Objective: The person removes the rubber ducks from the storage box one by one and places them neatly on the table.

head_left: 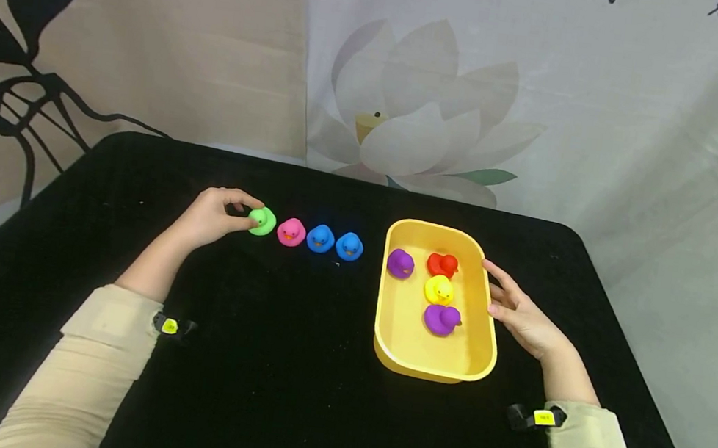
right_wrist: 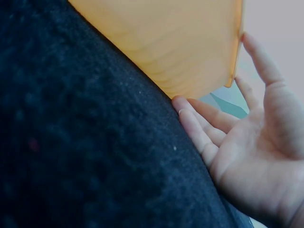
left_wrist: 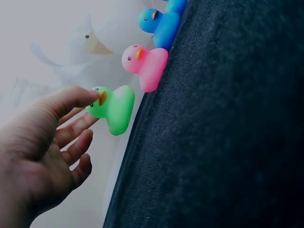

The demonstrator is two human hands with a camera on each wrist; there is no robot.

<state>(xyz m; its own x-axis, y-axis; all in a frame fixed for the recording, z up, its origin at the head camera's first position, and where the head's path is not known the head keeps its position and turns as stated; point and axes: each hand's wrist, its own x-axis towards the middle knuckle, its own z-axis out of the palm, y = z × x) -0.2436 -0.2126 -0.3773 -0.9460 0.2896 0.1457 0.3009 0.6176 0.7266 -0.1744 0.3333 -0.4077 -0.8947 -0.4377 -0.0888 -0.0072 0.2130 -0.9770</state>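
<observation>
A: Head view: your left grip (head_left: 216, 215) pinches the green duck (head_left: 262, 222) at the left end of a row on the bench (head_left: 286, 393); pink duck (head_left: 291, 232) beside it, then two blue ducks (head_left: 320, 239).
B: Your right grip (head_left: 527, 321)?
A: Fingers (head_left: 503, 277) apart, tips at the rim of the yellow tray (head_left: 408, 340) holding four ducks (head_left: 439, 290).
B: Left wrist view: you have the green duck clamped by its head; pale backdrop (left_wrist: 47, 28) shows between its base and the bench.
A: Right wrist view: your spread fingers touch the tray's outside.
</observation>
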